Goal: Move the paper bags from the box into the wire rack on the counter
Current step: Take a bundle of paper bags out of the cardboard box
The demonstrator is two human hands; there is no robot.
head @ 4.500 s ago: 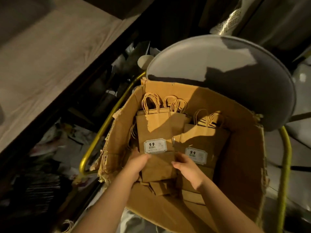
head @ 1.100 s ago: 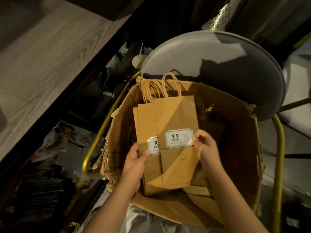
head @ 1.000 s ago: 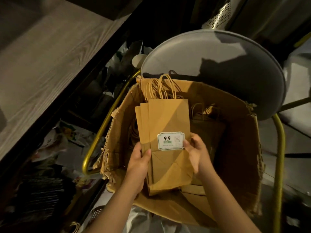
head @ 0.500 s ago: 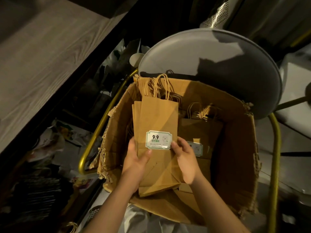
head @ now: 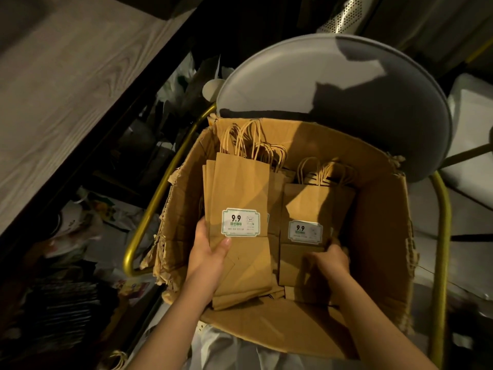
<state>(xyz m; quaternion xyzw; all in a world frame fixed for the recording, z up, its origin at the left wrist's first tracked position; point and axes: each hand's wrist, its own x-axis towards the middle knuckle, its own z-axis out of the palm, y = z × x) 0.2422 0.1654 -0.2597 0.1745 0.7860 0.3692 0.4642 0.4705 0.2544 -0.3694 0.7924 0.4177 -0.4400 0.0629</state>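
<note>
**Right hand leaves the gathered stack for the second pile**

The stack of flat brown kraft paper bags (head: pixel 240 188), twisted paper handles uppermost, leans in the left half of the torn brown cardboard box (head: pixel 381 236). Only the left hand (head: pixel 210 255) holds it now. The thumb presses on the front face just below the label and the fingers are hidden behind the stack, so it is a pinch.

Half a second ago both hands held this stack. Since then the right hand (head: pixel 329 260) has let go and crossed to the second pile of brown paper bags (head: pixel 320 201), which lies in the right half of the box. It rests on that pile's lower fold with its fingers bent, in shadow. I cannot tell whether it has a grip yet.

This looks like gathering more bags, not carrying them off. All the bags in view are inside the box, and the wire rack is not in view.

The front bag of the stack carries a white green-bordered sticker (head: pixel 241 222) reading "9.9" in bold black. Below that is a line of green Chinese characters and small print, both too fine to read. The dimmer sticker on the second pile (head: pixel 304 231) also shows "9.9".

The box sits on a chair with a round grey backrest (head: pixel 333 84) and a brass-coloured tube frame (head: pixel 160 193). The grey wood-grain counter (head: pixel 66 89) lies to the left.
</note>
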